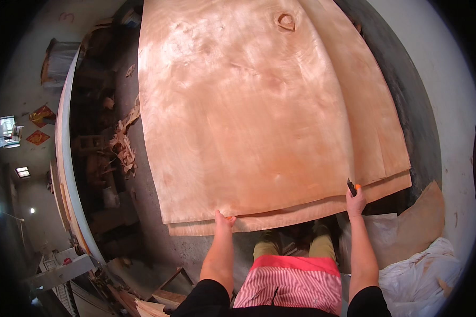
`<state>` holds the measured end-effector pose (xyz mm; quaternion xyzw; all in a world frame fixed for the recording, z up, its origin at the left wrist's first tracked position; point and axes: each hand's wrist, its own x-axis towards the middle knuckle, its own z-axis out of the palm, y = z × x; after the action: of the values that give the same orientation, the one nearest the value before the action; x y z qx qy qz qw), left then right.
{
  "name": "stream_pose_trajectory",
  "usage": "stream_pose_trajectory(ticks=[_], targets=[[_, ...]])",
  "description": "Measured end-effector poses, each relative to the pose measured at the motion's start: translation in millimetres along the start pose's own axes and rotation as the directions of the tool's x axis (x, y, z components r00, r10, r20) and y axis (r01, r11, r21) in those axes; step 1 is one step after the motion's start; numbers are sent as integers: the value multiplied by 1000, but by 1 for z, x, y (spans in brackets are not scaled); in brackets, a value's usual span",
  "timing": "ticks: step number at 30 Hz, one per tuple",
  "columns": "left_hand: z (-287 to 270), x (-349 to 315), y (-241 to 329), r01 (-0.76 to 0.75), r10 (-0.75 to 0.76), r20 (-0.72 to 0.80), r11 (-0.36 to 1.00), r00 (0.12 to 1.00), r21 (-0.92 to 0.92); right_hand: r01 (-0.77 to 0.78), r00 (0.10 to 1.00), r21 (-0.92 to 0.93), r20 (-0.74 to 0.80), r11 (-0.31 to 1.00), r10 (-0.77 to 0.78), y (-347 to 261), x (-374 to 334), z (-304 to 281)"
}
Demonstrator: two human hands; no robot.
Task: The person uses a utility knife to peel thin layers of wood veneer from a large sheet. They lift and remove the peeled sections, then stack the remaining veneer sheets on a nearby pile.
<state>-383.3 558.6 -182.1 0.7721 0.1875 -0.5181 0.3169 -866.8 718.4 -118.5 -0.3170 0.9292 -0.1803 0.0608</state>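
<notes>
A large, thin wood veneer sheet (248, 121) with a dark knot near its far end lies before me, on top of another veneer sheet (373, 100) that shows along the right side and the near edge. My left hand (225, 220) pinches the top sheet's near edge, left of the middle; something orange shows at its fingers. At the near right corner of the top sheet, my right hand (356, 202) is closed around a small black knife (351, 187) that points up and away. Orange shows at that hand's fingers too. Whether it also touches the sheet is hard to tell.
Torn veneer scraps (124, 148) lie on the floor at the left, beside a long pale curved edge (66, 137). White plastic sheeting (423, 277) and a loose veneer piece (420, 224) are at the lower right. A pale wall (455, 127) runs along the right.
</notes>
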Motion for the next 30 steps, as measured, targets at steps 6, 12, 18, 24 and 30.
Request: stream_pose_trajectory(ticks=[6, 12, 18, 24, 30], targets=[[4, -3, -3, -14, 15, -30, 1000, 999, 18, -198, 961, 37, 206, 979, 187, -8, -4, -14], [1, 9, 5, 48, -45, -42, 997, 998, 62, -391, 907, 130, 225, 911, 357, 23, -22, -31], [6, -5, 1, 4, -2, -16, 995, 1000, 100, -451, 892, -7, 9, 893, 451, 112, -83, -90], [-34, 0, -18, -21, -2, 98, 973, 995, 229, -378, 921, -192, -174, 906, 348, 156, -124, -192], [-67, -75, -63, -329, 103, 342, 626, 934, 707, -268, 962, -196, -112, 943, 250, 140, -99, -255]])
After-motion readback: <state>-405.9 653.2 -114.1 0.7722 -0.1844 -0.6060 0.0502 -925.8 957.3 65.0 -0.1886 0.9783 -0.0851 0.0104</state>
